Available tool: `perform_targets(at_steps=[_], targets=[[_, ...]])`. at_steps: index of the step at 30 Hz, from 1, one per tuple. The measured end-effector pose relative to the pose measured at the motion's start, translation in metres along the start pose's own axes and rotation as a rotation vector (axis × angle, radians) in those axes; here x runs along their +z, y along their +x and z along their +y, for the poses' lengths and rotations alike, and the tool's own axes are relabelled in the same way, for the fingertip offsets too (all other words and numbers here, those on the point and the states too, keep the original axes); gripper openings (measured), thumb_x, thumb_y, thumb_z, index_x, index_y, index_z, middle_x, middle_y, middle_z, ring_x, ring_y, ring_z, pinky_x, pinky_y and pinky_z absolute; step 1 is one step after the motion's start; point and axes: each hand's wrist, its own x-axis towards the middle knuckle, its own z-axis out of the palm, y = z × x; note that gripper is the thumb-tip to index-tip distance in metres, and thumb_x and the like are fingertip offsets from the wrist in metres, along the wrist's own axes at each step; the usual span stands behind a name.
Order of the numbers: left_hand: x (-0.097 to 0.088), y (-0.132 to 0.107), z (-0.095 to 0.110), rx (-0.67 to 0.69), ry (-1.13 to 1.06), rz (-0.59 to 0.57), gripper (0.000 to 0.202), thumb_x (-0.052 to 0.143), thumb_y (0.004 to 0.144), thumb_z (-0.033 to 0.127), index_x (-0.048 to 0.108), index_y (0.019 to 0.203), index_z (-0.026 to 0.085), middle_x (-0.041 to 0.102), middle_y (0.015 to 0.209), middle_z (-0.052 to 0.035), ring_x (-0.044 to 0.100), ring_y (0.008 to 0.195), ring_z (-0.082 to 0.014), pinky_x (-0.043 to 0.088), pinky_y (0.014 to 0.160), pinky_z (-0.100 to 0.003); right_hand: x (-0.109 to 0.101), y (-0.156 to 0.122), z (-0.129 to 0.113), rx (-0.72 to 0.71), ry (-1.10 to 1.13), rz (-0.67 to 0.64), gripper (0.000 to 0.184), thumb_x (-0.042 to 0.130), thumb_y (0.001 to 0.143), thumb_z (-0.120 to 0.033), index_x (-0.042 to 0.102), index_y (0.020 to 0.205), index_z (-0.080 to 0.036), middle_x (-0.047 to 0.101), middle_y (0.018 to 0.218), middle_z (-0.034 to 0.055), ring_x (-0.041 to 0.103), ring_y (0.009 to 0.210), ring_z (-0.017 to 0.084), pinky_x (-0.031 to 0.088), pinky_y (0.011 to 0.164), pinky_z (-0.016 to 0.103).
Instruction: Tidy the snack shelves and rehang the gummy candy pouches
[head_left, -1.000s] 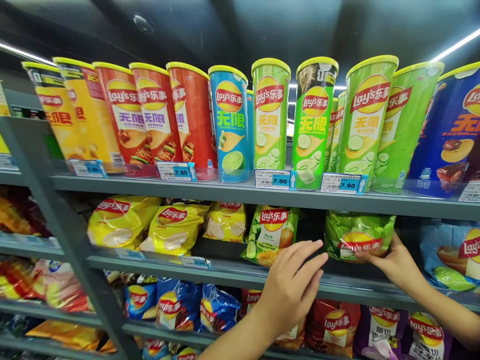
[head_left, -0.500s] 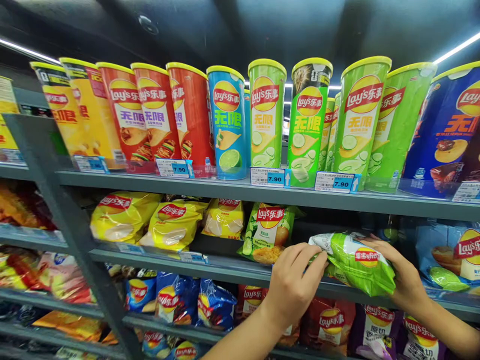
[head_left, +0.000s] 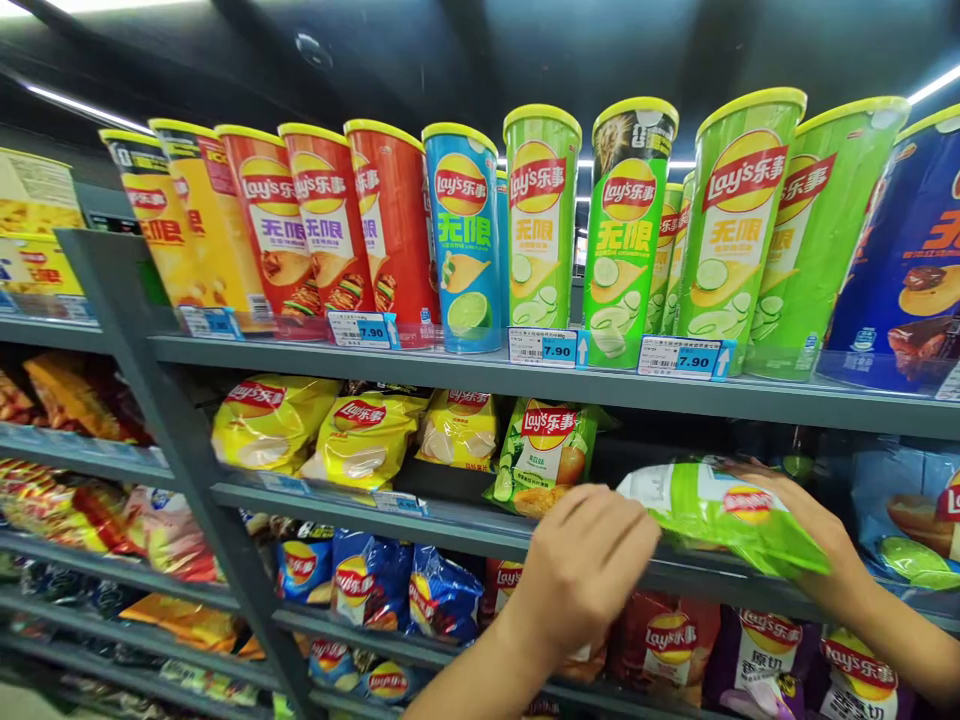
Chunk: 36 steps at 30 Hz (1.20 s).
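A green and white Lay's chip bag (head_left: 705, 505) is held between my hands at the front of the middle shelf, its logo upside down and blurred. My left hand (head_left: 585, 570) is closed at the bag's left end, with the fingertips partly hidden. My right hand (head_left: 806, 530) grips the right end from behind, most of its fingers covered by the bag. Just left of the held bag, a cucumber-flavour chip bag (head_left: 544, 455) stands on the shelf behind my left hand.
Above my hands runs a shelf edge (head_left: 465, 370) with price tags, bearing a row of chip canisters (head_left: 540, 220). Yellow chip bags (head_left: 367, 440) stand to the left, a blue bag (head_left: 911, 510) to the right. More bags (head_left: 664, 640) fill the shelf below.
The held bag has tilted, its right end swinging outward and down along with my right hand. My left hand stays at the left end. The view has shifted slightly left.
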Motion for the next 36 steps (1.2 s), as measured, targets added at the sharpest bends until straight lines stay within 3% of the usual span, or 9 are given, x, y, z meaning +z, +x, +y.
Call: perform_targets(at_steps=[3,5,8,11,16,21,28,32,36], targets=[[0.002,-0.009,-0.027,-0.331,0.059,0.074,0.022,0.063,0.093,0.023,0.060,0.114,0.018,0.065,0.112,-0.0092,0.061,0.109,-0.0212,0.050,0.097,-0.038,0.006,0.012,0.016,-0.037,-0.111,-0.056,0.035,0.048,0.092,-0.021,0.060,0.125,-0.022,0.063,0.127,0.0078,0.061,0.120,0.024,0.050,0.107,0.042],[0.005,-0.016,-0.047,-0.625,0.205,0.047,0.063,0.075,0.083,0.043,0.049,0.132,0.014,0.056,0.130,-0.0194,0.052,0.126,-0.0340,0.046,0.104,-0.052,0.009,0.024,0.027,0.078,-0.222,-0.116,0.038,0.045,0.089,-0.023,0.062,0.123,-0.018,0.065,0.121,0.0118,0.062,0.115,0.030,0.052,0.098,0.048],[0.011,-0.025,-0.067,-1.031,0.232,-0.222,0.114,0.084,0.065,0.056,0.024,0.149,0.007,0.049,0.137,-0.0307,0.050,0.128,-0.0469,0.046,0.101,-0.059,0.017,0.045,0.041,0.306,-0.399,-0.208,0.040,0.051,0.088,-0.031,0.062,0.121,-0.011,0.065,0.110,0.0192,0.062,0.104,0.038,0.054,0.083,0.050],[0.012,-0.033,-0.073,-1.222,0.157,-0.360,0.113,0.079,0.072,0.051,0.012,0.153,0.008,0.061,0.123,-0.0270,0.062,0.115,-0.0437,0.051,0.092,-0.053,0.031,0.065,0.043,0.461,-0.411,-0.241,0.044,0.061,0.087,-0.038,0.061,0.120,-0.009,0.063,0.116,0.0227,0.059,0.111,0.040,0.052,0.090,0.050],[0.003,-0.051,-0.072,-1.197,0.256,-0.102,0.114,0.075,0.075,0.056,0.006,0.156,0.015,0.052,0.138,-0.0254,0.054,0.128,-0.0422,0.050,0.098,-0.052,0.049,0.080,0.026,0.635,0.075,-0.182,0.066,0.078,0.070,-0.050,0.061,0.122,-0.013,0.064,0.121,0.0156,0.059,0.117,0.036,0.050,0.101,0.046],[0.001,-0.058,-0.069,-1.134,0.265,-0.081,0.108,0.076,0.074,0.057,0.017,0.154,0.018,0.050,0.143,-0.0229,0.053,0.129,-0.0409,0.051,0.098,-0.054,0.049,0.087,0.000,0.812,0.766,-0.458,0.072,0.078,0.065,-0.064,0.068,0.117,-0.016,0.067,0.121,0.0095,0.061,0.116,0.032,0.048,0.109,0.046],[0.034,-0.042,-0.046,-0.897,0.278,0.039,0.112,0.077,0.073,0.060,0.014,0.155,0.016,0.045,0.148,-0.0234,0.052,0.131,-0.0376,0.052,0.102,-0.048,0.044,0.090,0.004,0.930,1.087,-0.488,0.065,0.083,0.068,-0.059,0.070,0.119,-0.020,0.060,0.134,0.0072,0.055,0.129,0.028,0.035,0.123,0.045],[0.062,-0.024,-0.019,-0.856,0.322,-0.078,0.120,0.072,0.077,0.064,-0.001,0.157,0.012,0.048,0.140,-0.0274,0.052,0.126,-0.0418,0.057,0.092,-0.050,0.047,0.085,0.028,1.019,1.220,-0.570,0.068,0.089,0.062,-0.044,0.068,0.122,-0.020,0.063,0.128,0.0086,0.060,0.122,0.029,0.045,0.115,0.045],[0.075,-0.014,0.011,-0.846,0.126,-0.345,0.123,0.065,0.079,0.068,-0.008,0.157,0.007,0.044,0.140,-0.0312,0.048,0.129,-0.0446,0.053,0.098,-0.055,0.046,0.080,0.053,1.007,1.176,-0.565,0.064,0.086,0.060,-0.038,0.069,0.120,-0.021,0.067,0.121,0.0083,0.062,0.119,0.029,0.047,0.113,0.046]])
